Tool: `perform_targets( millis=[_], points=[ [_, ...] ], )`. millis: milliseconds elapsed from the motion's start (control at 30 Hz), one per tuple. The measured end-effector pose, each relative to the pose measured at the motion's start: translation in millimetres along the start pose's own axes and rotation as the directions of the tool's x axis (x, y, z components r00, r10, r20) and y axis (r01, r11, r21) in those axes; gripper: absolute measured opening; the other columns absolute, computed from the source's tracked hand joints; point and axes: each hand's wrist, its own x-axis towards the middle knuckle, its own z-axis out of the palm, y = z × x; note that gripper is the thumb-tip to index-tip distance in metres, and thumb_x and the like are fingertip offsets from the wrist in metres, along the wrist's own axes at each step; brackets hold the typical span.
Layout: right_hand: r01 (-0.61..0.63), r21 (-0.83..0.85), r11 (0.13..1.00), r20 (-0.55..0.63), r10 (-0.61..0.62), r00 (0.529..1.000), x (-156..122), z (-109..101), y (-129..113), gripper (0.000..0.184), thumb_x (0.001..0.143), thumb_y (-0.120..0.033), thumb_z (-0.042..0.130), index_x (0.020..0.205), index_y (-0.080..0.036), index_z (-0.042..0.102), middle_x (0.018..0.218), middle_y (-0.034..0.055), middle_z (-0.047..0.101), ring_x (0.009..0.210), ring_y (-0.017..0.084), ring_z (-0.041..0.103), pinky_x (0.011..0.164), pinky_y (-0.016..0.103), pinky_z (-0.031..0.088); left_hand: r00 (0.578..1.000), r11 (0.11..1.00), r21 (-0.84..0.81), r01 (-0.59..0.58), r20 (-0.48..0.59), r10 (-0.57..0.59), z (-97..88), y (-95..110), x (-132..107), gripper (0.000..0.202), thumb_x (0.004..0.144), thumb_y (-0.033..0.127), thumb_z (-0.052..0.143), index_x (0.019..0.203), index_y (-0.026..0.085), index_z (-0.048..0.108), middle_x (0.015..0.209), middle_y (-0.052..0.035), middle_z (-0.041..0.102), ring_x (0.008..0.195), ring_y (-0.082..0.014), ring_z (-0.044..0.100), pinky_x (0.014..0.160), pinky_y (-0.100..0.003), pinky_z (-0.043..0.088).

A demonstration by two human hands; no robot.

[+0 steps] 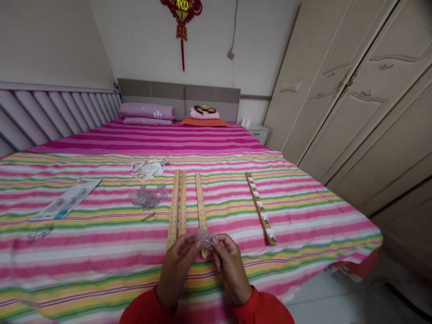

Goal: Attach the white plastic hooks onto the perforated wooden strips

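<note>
My left hand (177, 265) and my right hand (229, 265) meet over the near edge of the striped bed (303, 207). Both are pinched on a small clear plastic piece with a metal part (205, 238), held just above the near end of a perforated wooden strip (200, 202). Two more perforated wooden strips (178, 207) lie side by side to the left. A fourth strip (260, 209), fitted with several white hooks, lies to the right.
A pile of clear plastic pieces (146, 197), an opened clear bag (145, 169) and a flat printed package (67, 200) lie on the left of the bed. Pillows (146, 112) sit at the headboard. A wardrobe (357, 90) stands at the right.
</note>
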Motion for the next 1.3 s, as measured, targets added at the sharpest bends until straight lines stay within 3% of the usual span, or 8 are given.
perform_targets(
  millis=[100, 267, 467, 733, 867, 1300],
  points=[
    [-0.027, -0.026, 0.999, 0.019, 0.028, 0.999, -1, -2, 3, 0.028, 0.073, -0.043, 0.070, 0.072, -0.017, 0.060, 0.052, -0.0023, 0.060, 0.032, 0.003, 0.030, 0.035, 0.019, 0.015, 0.998, 0.998, -0.013, 0.060, -0.003, -0.060, 0.8, 2, 3, 0.034, 0.064, 0.046, 0.070, 0.079, 0.015, 0.067, 0.073, -0.0047, 0.071, 0.067, -0.0164, 0.065, 0.064, -0.027, 0.053],
    [-0.017, -0.058, 0.998, 0.017, 0.018, 1.000, 7, -4, -2, 0.028, 0.073, -0.042, 0.069, 0.072, -0.016, 0.062, 0.056, -0.0022, 0.060, 0.034, 0.003, 0.032, 0.035, 0.019, 0.018, 0.994, 0.995, 0.073, 0.070, 0.078, -0.076, 0.0, 9, 20, 0.034, 0.063, 0.045, 0.069, 0.079, 0.016, 0.071, 0.073, -0.0038, 0.072, 0.069, -0.0171, 0.065, 0.066, -0.027, 0.052],
    [-0.025, -0.151, 0.988, -0.002, 0.025, 1.000, 34, -10, -7, 0.029, 0.067, -0.043, 0.072, 0.067, -0.016, 0.062, 0.053, -0.0039, 0.058, 0.034, 0.004, 0.034, 0.035, 0.020, 0.021, 0.984, 0.980, 0.198, -0.036, 0.178, 0.000, 2.3, 12, 57, 0.030, 0.068, 0.043, 0.064, 0.079, 0.016, 0.073, 0.079, -0.0047, 0.073, 0.081, -0.0197, 0.064, 0.075, -0.029, 0.049],
    [0.012, -0.261, 0.965, -0.012, -0.015, 1.000, 63, -16, 1, 0.024, 0.065, -0.037, 0.072, 0.060, -0.017, 0.061, 0.053, -0.0016, 0.059, 0.049, 0.011, 0.047, 0.049, 0.023, 0.033, 0.997, 0.987, 0.163, -0.006, 0.082, -0.008, 4.6, -9, 93, 0.032, 0.054, 0.040, 0.071, 0.070, 0.014, 0.064, 0.056, 0.0020, 0.058, 0.056, -0.0122, 0.054, 0.057, -0.025, 0.042],
    [0.038, -0.323, 0.945, 0.013, -0.036, 0.999, 70, -19, 13, 0.023, 0.066, -0.036, 0.069, 0.057, -0.017, 0.058, 0.052, -0.0028, 0.056, 0.051, 0.012, 0.046, 0.054, 0.025, 0.035, 0.996, 0.969, 0.244, -0.026, 0.085, 0.005, 2.1, -19, 100, 0.027, 0.054, 0.039, 0.068, 0.063, 0.015, 0.060, 0.056, 0.0017, 0.058, 0.057, -0.0125, 0.053, 0.058, -0.026, 0.042],
    [0.114, -0.556, 0.824, 0.044, -0.108, 0.993, 83, -24, 25, 0.021, 0.068, -0.034, 0.059, 0.054, -0.020, 0.050, 0.052, -0.0052, 0.044, 0.054, 0.013, 0.040, 0.054, 0.026, 0.031, 0.992, 0.868, 0.484, -0.105, 0.108, 0.060, -0.5, -46, 123, 0.009, 0.064, 0.024, 0.059, 0.066, 0.016, 0.062, 0.060, 0.0009, 0.061, 0.062, -0.0139, 0.056, 0.061, -0.025, 0.043]
  ],
)
